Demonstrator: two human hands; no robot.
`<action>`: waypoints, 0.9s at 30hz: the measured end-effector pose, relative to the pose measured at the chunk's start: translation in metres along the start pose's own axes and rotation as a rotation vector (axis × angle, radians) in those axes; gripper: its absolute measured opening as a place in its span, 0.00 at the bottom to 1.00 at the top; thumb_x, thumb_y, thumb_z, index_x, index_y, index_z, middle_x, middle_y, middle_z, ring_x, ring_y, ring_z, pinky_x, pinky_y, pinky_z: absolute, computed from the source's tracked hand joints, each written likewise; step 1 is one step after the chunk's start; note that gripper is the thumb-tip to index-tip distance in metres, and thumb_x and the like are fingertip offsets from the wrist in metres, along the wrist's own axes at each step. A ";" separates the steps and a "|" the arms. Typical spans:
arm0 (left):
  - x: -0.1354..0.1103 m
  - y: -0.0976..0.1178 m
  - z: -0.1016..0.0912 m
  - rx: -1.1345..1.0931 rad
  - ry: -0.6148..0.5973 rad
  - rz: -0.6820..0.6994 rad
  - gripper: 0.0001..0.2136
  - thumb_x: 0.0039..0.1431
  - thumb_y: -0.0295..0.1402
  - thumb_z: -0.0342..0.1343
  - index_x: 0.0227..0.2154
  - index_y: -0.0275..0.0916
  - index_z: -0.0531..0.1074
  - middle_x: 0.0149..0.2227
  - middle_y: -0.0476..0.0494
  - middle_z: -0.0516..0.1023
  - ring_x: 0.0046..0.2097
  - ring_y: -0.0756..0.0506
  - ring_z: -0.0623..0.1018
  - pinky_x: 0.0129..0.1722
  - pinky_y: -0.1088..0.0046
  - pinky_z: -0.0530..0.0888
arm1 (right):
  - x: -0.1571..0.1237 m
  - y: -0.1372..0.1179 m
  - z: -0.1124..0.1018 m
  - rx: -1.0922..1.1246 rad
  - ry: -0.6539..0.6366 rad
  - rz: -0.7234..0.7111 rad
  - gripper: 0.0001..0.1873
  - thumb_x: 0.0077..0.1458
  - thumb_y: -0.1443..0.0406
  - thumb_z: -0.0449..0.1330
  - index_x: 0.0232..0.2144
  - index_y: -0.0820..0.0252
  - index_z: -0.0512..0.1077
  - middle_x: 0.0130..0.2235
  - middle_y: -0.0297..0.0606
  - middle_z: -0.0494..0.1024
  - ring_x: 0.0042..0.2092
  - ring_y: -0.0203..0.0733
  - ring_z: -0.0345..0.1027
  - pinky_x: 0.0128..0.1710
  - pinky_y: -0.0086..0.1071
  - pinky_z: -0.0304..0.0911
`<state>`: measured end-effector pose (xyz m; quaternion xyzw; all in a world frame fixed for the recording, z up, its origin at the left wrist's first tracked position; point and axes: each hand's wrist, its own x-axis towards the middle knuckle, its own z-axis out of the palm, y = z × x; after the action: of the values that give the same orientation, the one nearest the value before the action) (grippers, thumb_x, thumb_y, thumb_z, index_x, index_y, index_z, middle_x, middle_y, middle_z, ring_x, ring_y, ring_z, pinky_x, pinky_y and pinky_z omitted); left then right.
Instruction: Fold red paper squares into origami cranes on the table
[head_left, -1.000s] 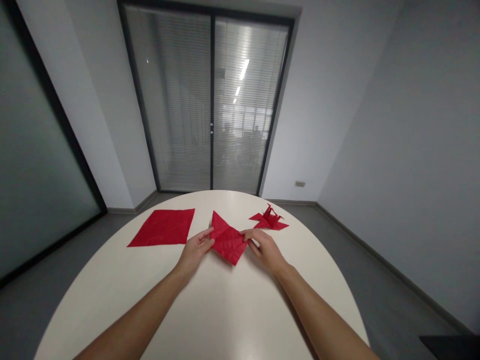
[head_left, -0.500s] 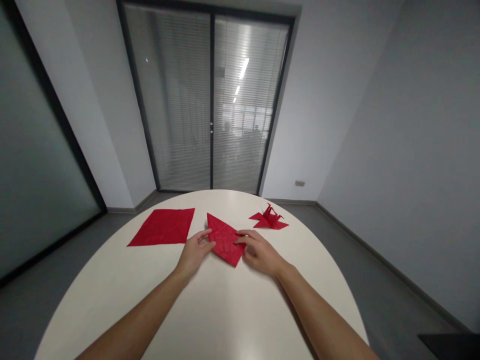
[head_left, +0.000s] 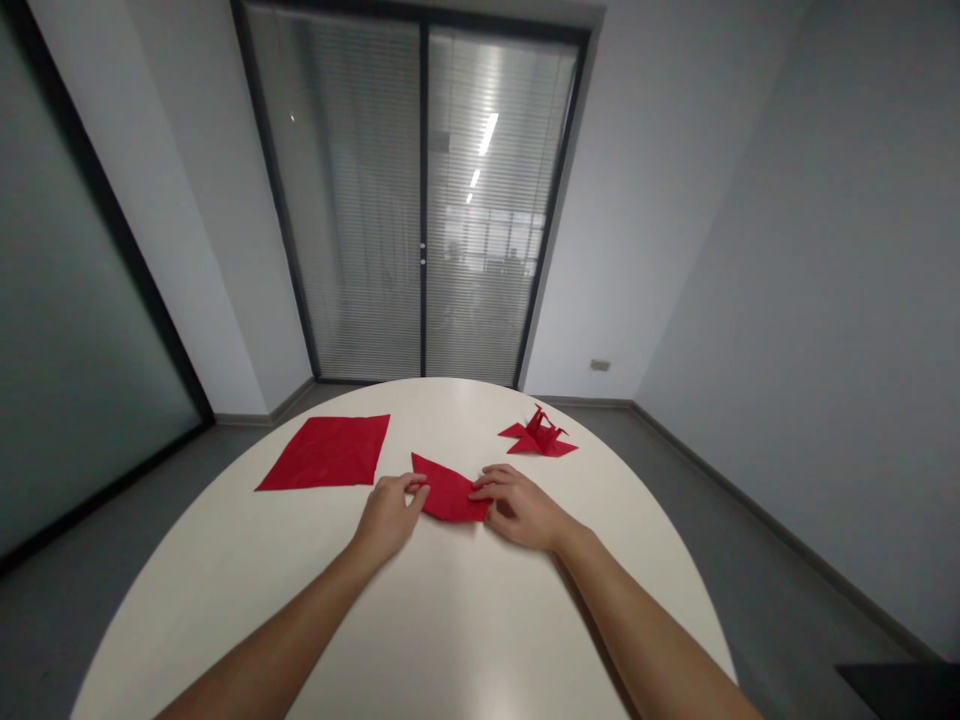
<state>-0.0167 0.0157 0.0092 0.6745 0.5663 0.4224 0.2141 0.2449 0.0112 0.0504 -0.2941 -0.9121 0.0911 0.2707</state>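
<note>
- left hand (head_left: 388, 518), below the frame's centre: fingers pinching the left edge of the folded red paper (head_left: 447, 492).
- right hand (head_left: 521, 508): fingers gripping its right end.
- the paper lies between them, long axis slanting from upper left to lower right; both hands touch it, neither nearer.
- beyond, flat red sheet (head_left: 326, 455) left, red paper crane (head_left: 540, 440) right.

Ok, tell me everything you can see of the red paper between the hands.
The red paper looks folded, matte and thin, with a pointed far-left corner and a bowed near edge casting a faint shadow. It is on the white table, slanting down to the right in view. The left hand touches its left side; the right hand's fingers lie over its right end, hiding part.
</note>
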 end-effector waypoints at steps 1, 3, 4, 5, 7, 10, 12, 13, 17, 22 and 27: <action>-0.002 0.002 -0.002 0.080 -0.009 0.029 0.12 0.60 0.35 0.58 0.42 0.36 0.80 0.37 0.38 0.83 0.44 0.38 0.79 0.49 0.61 0.72 | 0.000 0.000 0.001 0.000 0.000 0.000 0.23 0.50 0.75 0.58 0.47 0.55 0.79 0.46 0.41 0.81 0.55 0.50 0.69 0.59 0.47 0.63; -0.004 0.006 -0.006 0.228 -0.049 0.088 0.11 0.61 0.34 0.56 0.41 0.37 0.80 0.34 0.39 0.82 0.43 0.38 0.78 0.46 0.61 0.72 | 0.000 0.001 0.002 0.003 0.006 -0.001 0.22 0.50 0.75 0.58 0.46 0.56 0.79 0.45 0.41 0.82 0.53 0.49 0.70 0.58 0.46 0.64; -0.005 0.008 -0.008 0.277 -0.067 0.117 0.10 0.62 0.33 0.56 0.41 0.36 0.80 0.34 0.39 0.81 0.43 0.38 0.77 0.46 0.61 0.72 | 0.000 0.002 0.003 0.004 0.007 -0.001 0.21 0.51 0.74 0.58 0.46 0.56 0.79 0.45 0.41 0.82 0.52 0.48 0.70 0.57 0.45 0.65; -0.005 0.009 -0.009 0.310 -0.080 0.147 0.10 0.62 0.32 0.56 0.41 0.36 0.80 0.34 0.39 0.81 0.43 0.38 0.76 0.46 0.61 0.71 | 0.000 0.002 0.003 0.005 0.006 -0.001 0.21 0.51 0.74 0.58 0.45 0.56 0.79 0.44 0.41 0.82 0.52 0.48 0.71 0.56 0.45 0.65; -0.006 0.011 -0.011 0.341 -0.082 0.204 0.09 0.62 0.30 0.57 0.41 0.35 0.79 0.37 0.38 0.80 0.44 0.38 0.75 0.47 0.60 0.71 | 0.001 0.003 0.003 0.007 0.002 0.003 0.20 0.51 0.74 0.58 0.45 0.56 0.79 0.44 0.41 0.82 0.52 0.48 0.71 0.55 0.45 0.66; -0.004 0.010 -0.011 0.323 -0.092 0.276 0.08 0.61 0.28 0.56 0.41 0.36 0.78 0.43 0.37 0.78 0.48 0.38 0.74 0.51 0.59 0.70 | 0.001 0.003 0.002 0.016 -0.002 0.013 0.20 0.51 0.75 0.58 0.45 0.56 0.79 0.44 0.40 0.82 0.52 0.48 0.71 0.55 0.45 0.66; -0.004 0.008 -0.008 0.284 -0.138 0.304 0.09 0.62 0.27 0.54 0.42 0.38 0.78 0.45 0.38 0.77 0.49 0.39 0.74 0.53 0.60 0.70 | 0.000 0.003 0.001 0.018 -0.006 0.019 0.20 0.51 0.75 0.58 0.45 0.56 0.78 0.45 0.41 0.81 0.52 0.49 0.71 0.55 0.44 0.66; -0.003 0.007 -0.007 0.266 -0.158 0.308 0.10 0.62 0.26 0.54 0.43 0.38 0.78 0.47 0.38 0.77 0.50 0.39 0.74 0.54 0.60 0.70 | 0.000 0.003 0.001 0.018 -0.007 0.025 0.21 0.51 0.75 0.59 0.46 0.56 0.78 0.46 0.41 0.81 0.52 0.49 0.71 0.54 0.44 0.67; -0.003 0.005 -0.005 0.203 -0.199 0.293 0.10 0.63 0.28 0.53 0.44 0.39 0.77 0.50 0.38 0.78 0.54 0.38 0.74 0.58 0.58 0.69 | -0.001 0.005 0.002 0.023 0.022 0.075 0.20 0.55 0.73 0.60 0.50 0.56 0.76 0.49 0.43 0.79 0.52 0.48 0.71 0.54 0.43 0.67; -0.005 0.012 -0.009 0.076 -0.294 0.313 0.12 0.62 0.28 0.54 0.46 0.42 0.77 0.49 0.41 0.80 0.52 0.40 0.77 0.55 0.62 0.71 | 0.003 0.002 0.003 0.060 0.066 0.081 0.14 0.57 0.73 0.59 0.44 0.55 0.76 0.47 0.41 0.80 0.49 0.46 0.72 0.51 0.41 0.68; -0.007 0.015 -0.011 0.010 -0.344 0.255 0.13 0.60 0.30 0.57 0.48 0.42 0.75 0.49 0.41 0.80 0.50 0.40 0.78 0.52 0.64 0.72 | 0.005 -0.004 0.001 0.057 0.085 0.175 0.15 0.55 0.73 0.60 0.44 0.55 0.72 0.42 0.39 0.81 0.43 0.45 0.74 0.45 0.37 0.68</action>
<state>-0.0171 0.0031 0.0251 0.8039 0.4336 0.3217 0.2493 0.2391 0.0109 0.0527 -0.3686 -0.8675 0.1279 0.3085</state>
